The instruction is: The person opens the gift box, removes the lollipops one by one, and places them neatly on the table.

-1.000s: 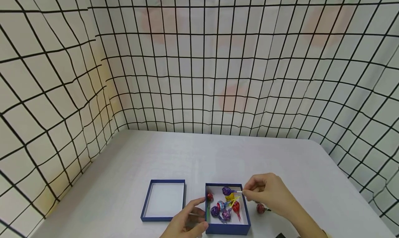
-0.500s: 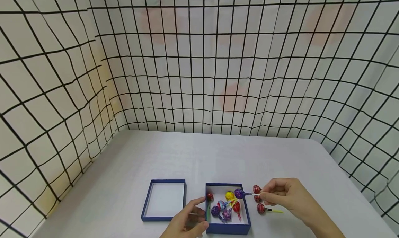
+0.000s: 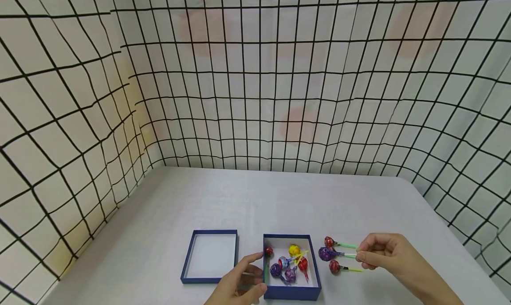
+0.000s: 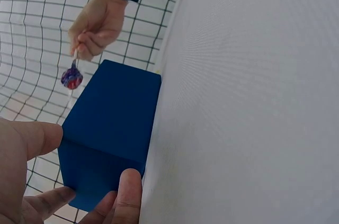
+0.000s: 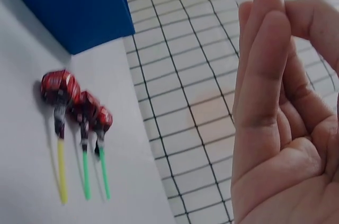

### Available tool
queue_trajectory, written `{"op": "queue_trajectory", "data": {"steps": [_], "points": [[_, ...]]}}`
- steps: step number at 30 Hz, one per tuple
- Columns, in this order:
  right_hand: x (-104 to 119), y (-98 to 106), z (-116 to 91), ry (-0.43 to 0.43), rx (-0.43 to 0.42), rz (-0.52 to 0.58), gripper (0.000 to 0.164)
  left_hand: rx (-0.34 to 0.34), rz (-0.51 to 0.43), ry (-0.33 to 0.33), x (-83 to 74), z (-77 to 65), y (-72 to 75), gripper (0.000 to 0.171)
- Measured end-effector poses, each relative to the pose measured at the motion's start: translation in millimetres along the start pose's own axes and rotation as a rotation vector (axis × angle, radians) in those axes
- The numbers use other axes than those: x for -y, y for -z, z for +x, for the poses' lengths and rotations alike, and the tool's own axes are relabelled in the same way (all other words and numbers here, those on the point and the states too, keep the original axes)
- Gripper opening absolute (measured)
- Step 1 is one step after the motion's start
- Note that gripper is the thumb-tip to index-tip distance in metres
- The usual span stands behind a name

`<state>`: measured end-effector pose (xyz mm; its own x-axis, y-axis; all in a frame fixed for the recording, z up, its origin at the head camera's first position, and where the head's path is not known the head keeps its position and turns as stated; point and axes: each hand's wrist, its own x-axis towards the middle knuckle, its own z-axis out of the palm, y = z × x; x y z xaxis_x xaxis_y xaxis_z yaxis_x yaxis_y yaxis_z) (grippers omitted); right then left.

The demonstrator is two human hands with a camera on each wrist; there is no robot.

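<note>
My right hand (image 3: 383, 249) pinches the white stick of a purple-wrapped lollipop (image 3: 326, 253) between thumb and fingers. The lollipop hangs above the table, over three red lollipops (image 5: 60, 89) lying side by side, one with a yellow stick and two with green sticks. My left hand (image 3: 241, 283) holds the left side of a blue box (image 3: 293, 293), thumb at its near corner and fingers along the side wall. Inside the box's white interior lie several lollipops, among them a yellow one (image 3: 294, 251), a red one (image 3: 303, 264) and a purple one (image 3: 275, 271).
A shallow blue lid (image 3: 209, 280) with a white inside lies to the left of the box. White cloth covers the table (image 3: 247, 198). A white, black-gridded curtain (image 3: 239, 87) surrounds its back and sides.
My right hand has lifted the purple lollipop out of the box and carried it right, over the red lollipops. The left hand stays at the box.
</note>
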<state>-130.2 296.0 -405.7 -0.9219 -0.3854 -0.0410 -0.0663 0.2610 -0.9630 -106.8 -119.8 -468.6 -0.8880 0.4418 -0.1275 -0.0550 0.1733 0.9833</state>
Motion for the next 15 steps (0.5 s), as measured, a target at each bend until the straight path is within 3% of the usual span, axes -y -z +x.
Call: {"op": "queue_trajectory", "data": {"steps": [15], "points": [[-35,25,-12,0.010,0.093,0.125,0.027,0.005,-0.025,0.009,-1.0,-0.9,-0.5,0.063]]}}
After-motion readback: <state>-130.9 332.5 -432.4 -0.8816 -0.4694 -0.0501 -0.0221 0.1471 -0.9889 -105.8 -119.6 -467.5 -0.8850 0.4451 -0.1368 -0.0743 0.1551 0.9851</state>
